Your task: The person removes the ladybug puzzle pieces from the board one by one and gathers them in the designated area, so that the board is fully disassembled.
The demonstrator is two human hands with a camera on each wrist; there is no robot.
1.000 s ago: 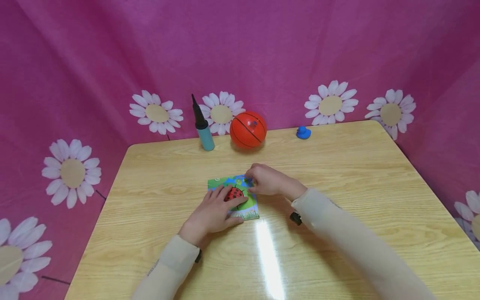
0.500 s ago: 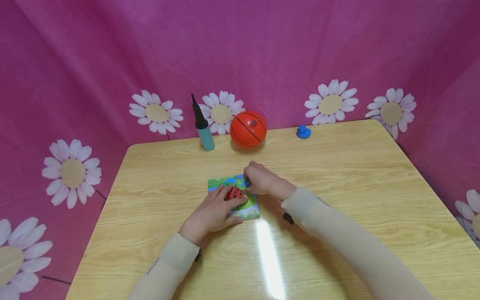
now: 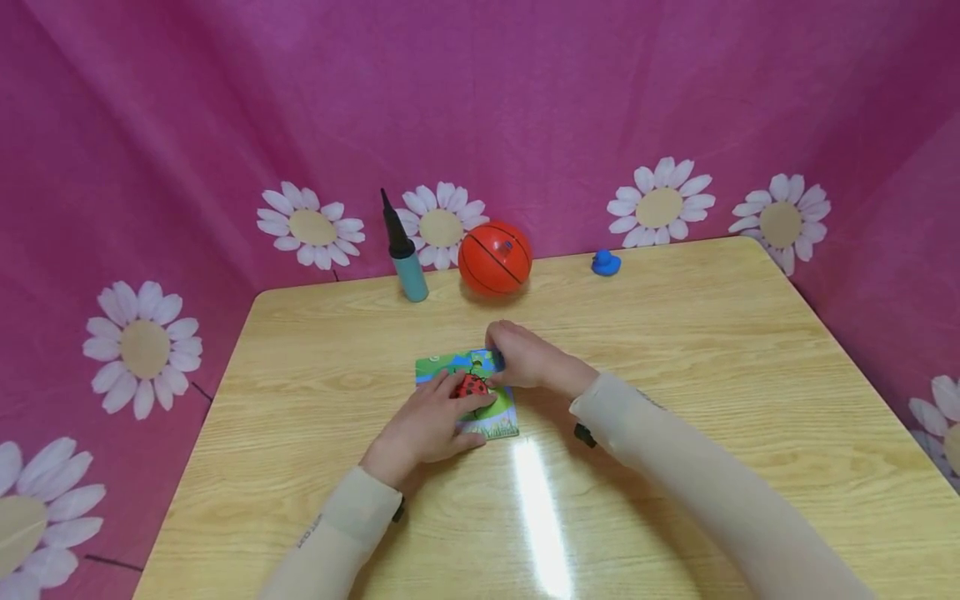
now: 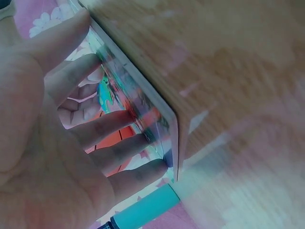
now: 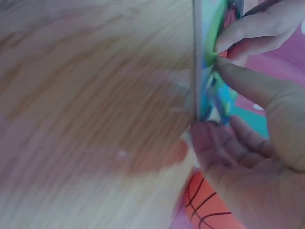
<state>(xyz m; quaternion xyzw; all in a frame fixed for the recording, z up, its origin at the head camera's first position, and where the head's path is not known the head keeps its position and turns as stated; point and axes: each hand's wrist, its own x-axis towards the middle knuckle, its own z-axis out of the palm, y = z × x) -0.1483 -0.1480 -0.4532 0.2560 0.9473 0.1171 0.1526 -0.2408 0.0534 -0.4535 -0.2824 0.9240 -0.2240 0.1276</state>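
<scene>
Your right hand (image 3: 529,357) had edged slightly toward the orange ball (image 3: 495,258), while your left hand (image 3: 427,427) hardly moved. Directly on your side of the ball, the ladybird board (image 3: 492,429) lay on the table (image 3: 300,458). Your left fingers rested spread across it; your right thumb and fingers seemed pinched on a blue piece (image 3: 498,360) toward the ball. Steady left pressure and a light right grip probably served best.
</scene>
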